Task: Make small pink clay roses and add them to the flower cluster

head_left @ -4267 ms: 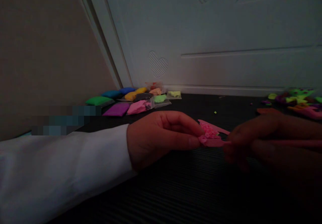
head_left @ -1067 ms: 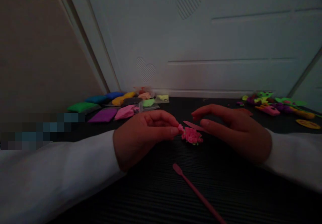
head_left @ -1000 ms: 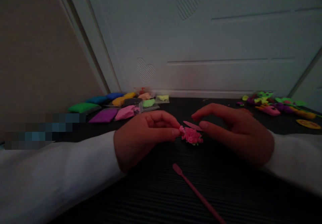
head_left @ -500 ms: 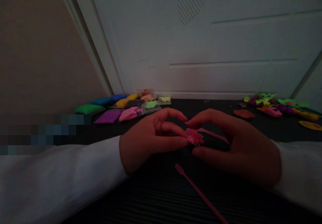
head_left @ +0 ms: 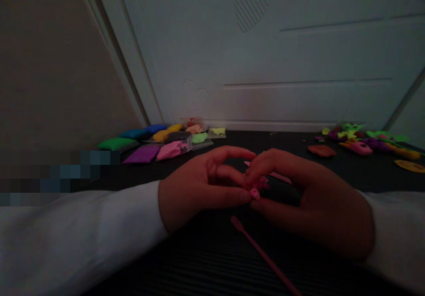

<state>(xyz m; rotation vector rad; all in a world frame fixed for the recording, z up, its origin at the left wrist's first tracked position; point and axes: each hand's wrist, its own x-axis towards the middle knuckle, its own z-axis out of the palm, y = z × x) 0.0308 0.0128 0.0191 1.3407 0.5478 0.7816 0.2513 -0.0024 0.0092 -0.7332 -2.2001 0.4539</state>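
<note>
A small, lumpy pink clay flower (head_left: pixel 255 193) sits between my two hands above the dark table. My left hand (head_left: pixel 199 183) pinches its left side between thumb and fingers. From the right, my right hand (head_left: pixel 308 194) closes on it too, index fingertip on top and thumb underneath. Fingers cover much of the clay. Just behind my right fingers lies a flat pink modelling tool (head_left: pixel 281 178), partly hidden. A second pink tool with a paddle-shaped tip (head_left: pixel 262 252) rests on the table in front of my hands.
Bags of coloured clay lie at the back left, among them a green bag (head_left: pixel 117 144), a purple bag (head_left: pixel 142 153) and a pink bag (head_left: pixel 171 150). A reddish-brown flat piece (head_left: pixel 321 150) and a pile of colourful clay pieces (head_left: pixel 361 138) lie right. A white panelled door (head_left: pixel 299 56) rises behind.
My right index finger and thumb have closed onto the pink clay flower, which has turned and shifted slightly. Both hands have drawn closer together. The paddle-tipped tool stays put.
</note>
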